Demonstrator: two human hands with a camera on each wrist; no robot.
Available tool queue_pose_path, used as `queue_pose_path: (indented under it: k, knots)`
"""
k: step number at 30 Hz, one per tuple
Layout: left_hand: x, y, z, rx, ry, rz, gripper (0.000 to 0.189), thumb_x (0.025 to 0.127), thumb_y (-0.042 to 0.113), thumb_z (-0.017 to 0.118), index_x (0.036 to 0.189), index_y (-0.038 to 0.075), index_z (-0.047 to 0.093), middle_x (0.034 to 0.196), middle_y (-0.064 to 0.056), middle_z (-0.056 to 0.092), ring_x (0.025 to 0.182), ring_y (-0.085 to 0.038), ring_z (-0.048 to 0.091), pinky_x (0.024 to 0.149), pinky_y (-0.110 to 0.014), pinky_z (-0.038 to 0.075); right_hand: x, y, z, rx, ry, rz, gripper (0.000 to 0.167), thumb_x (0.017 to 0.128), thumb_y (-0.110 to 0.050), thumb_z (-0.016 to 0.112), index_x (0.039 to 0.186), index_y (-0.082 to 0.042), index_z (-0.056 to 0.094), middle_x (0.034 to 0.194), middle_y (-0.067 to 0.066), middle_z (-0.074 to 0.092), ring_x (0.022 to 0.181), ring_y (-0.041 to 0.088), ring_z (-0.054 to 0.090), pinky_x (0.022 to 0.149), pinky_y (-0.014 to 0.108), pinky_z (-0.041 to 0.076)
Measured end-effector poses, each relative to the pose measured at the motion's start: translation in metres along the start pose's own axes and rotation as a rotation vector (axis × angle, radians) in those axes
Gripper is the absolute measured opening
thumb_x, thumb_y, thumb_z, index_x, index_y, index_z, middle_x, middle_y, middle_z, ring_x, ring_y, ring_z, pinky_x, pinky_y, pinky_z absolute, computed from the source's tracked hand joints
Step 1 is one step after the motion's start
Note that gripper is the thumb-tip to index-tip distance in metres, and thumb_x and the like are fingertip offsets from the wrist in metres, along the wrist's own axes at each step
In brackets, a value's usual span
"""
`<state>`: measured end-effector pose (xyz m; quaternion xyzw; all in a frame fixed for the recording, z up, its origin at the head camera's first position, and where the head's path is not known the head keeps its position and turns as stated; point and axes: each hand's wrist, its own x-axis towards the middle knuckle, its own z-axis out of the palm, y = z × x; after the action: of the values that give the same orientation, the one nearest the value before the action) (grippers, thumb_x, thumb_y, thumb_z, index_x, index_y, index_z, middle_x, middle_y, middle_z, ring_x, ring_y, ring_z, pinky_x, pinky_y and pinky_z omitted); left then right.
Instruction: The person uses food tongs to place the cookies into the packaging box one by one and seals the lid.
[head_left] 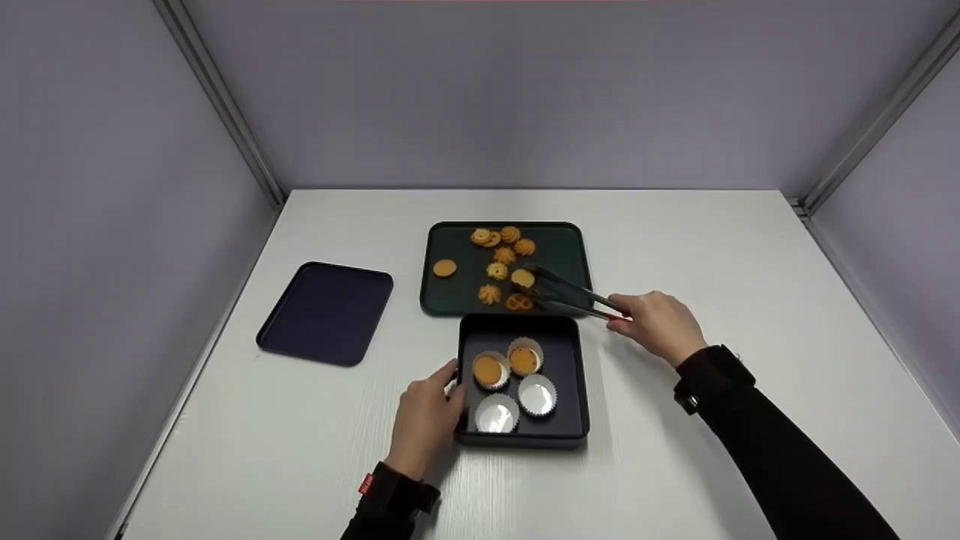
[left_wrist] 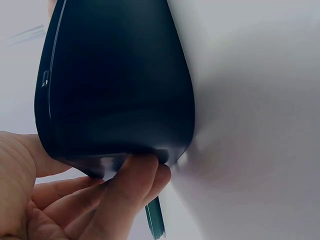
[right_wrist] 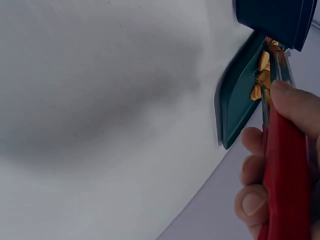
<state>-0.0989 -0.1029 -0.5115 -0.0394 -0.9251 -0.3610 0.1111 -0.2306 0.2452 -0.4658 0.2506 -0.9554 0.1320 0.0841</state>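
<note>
My left hand (head_left: 425, 418) grips the left wall of a dark square pan (head_left: 523, 441), its thumb over the rim and its fingers against the outside. Inside the pan stand several white paper cups; two hold a round cookie (head_left: 487, 370), while a front cup (head_left: 496, 414) shows its bare bottom. My right hand (head_left: 660, 326) holds tongs with red handles (right_wrist: 287, 175). Over the dark green tray (head_left: 450, 296), the tongs' spread tips lie on either side of a pale round cookie (head_left: 523, 278); whether they touch it I cannot tell.
Several other cookies lie on the green tray, including a flat round one (head_left: 445, 268) and a pretzel-shaped one (head_left: 519, 302). A dark purple tray (head_left: 326, 313) lies on the white table at left. Grey panels (head_left: 525, 97) enclose the back and sides.
</note>
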Motion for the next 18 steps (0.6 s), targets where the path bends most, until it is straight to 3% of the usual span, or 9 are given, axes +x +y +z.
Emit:
queue_pose_path:
  k: [4,9,13,18]
  knots:
    - [0.0,0.0,0.0,-0.006,0.004,0.0,0.038,0.092,0.007,0.071,0.129,-0.001,0.069,0.109,-0.015,0.077,0.047,-0.003,0.031,0.045,-0.023,0.031,-0.004,0.001,0.003,-0.019,0.045,-0.017,0.024,0.083,-0.02,0.085,0.085,-0.014,0.061,0.067,-0.003,0.063,0.061,0.021,0.057,0.055,0.039,0.04]
    - [-0.001,0.0,0.001,-0.007,0.014,0.005,0.037,0.092,0.007,0.072,0.128,-0.001,0.069,0.107,-0.016,0.077,0.048,-0.003,0.033,0.046,-0.024,0.032,-0.013,0.003,0.004,-0.012,0.107,-0.045,0.022,0.083,-0.019,0.085,0.092,-0.014,0.065,0.068,-0.002,0.067,0.058,0.019,0.055,0.053,0.038,0.041]
    - [-0.001,-0.001,0.001,-0.003,0.017,0.004,0.037,0.091,0.007,0.072,0.128,-0.001,0.07,0.106,-0.016,0.077,0.048,-0.004,0.037,0.046,-0.024,0.035,-0.019,0.004,0.0,-0.021,0.174,-0.077,0.026,0.083,-0.018,0.086,0.1,-0.014,0.067,0.071,-0.002,0.068,0.056,0.017,0.053,0.052,0.037,0.04]
    - [0.0,-0.001,0.001,-0.003,0.011,-0.004,0.038,0.092,0.008,0.072,0.129,0.0,0.069,0.108,-0.016,0.077,0.049,-0.004,0.036,0.047,-0.025,0.034,-0.027,0.004,-0.005,-0.05,0.25,-0.119,0.036,0.08,-0.017,0.088,0.112,-0.014,0.071,0.079,-0.001,0.074,0.058,0.018,0.06,0.053,0.038,0.045]
